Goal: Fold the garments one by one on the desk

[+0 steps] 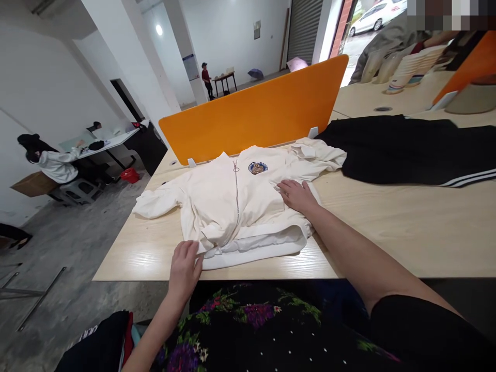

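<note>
A cream zip-up jacket (217, 191) lies front side up on the wooden table, its zip closed down the middle and a round blue badge (258, 168) on the chest. The near hem gapes and shows the pale inside. At the hem's left corner, my left hand (185, 266) is closed on the fabric, thumb toward the cloth. My right hand (297, 197) rests flat on the jacket's right side, below the badge, fingers stretched out. Both sleeves spread outward on the tabletop.
Black trousers with white stripes (387, 150) lie to the right, touching the sleeve. An orange divider (256, 113) stands behind the jacket. Stacked paper cups (405, 72) are at the back right, near another person. Dark folded clothes (96, 343) sit at lower left.
</note>
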A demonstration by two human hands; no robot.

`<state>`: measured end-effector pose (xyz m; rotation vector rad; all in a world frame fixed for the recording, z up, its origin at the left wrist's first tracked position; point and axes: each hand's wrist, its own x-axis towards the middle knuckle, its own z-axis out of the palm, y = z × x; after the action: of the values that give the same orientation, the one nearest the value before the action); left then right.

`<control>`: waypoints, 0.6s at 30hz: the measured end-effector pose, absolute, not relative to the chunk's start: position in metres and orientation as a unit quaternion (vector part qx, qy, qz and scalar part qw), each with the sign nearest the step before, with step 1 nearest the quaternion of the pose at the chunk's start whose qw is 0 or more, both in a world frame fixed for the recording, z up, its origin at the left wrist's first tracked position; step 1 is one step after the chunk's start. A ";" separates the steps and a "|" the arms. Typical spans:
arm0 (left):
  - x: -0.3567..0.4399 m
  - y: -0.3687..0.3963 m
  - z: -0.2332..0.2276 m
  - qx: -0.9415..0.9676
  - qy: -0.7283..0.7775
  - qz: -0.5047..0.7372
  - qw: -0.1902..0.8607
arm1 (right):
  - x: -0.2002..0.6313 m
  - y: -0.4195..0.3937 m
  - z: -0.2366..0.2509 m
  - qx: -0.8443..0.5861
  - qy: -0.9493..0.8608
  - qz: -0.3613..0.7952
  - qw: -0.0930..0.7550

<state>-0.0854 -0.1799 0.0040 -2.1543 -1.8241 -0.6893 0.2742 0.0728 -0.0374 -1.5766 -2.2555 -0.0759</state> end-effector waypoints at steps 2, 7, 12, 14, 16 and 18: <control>-0.086 -0.163 0.008 -0.761 -0.616 -0.171 0.109 | 0.275 0.073 -0.037 -0.564 -0.804 -0.026 0.188; -0.115 -0.162 0.014 -0.619 -0.705 -0.338 0.080 | 0.277 0.074 -0.036 -0.564 -0.805 -0.020 0.184; -0.145 -0.203 0.002 -0.499 -0.812 -0.291 0.081 | 0.278 0.075 -0.038 -0.561 -0.804 -0.019 0.196; -0.144 -0.213 -0.005 -0.540 -0.793 -0.245 0.141 | 0.278 0.075 -0.040 -0.559 -0.805 -0.019 0.199; -0.134 -0.215 -0.006 -0.596 -0.730 -0.239 0.234 | 0.277 0.076 -0.041 -0.557 -0.805 -0.017 0.203; -0.119 -0.211 0.000 -0.659 -0.648 -0.236 0.299 | 0.278 0.076 -0.042 -0.557 -0.803 -0.015 0.211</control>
<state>-0.1188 -0.2105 0.0004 -1.7505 -1.7221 -0.6257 0.2776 0.0764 -0.0422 -1.5474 -2.2329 -0.0423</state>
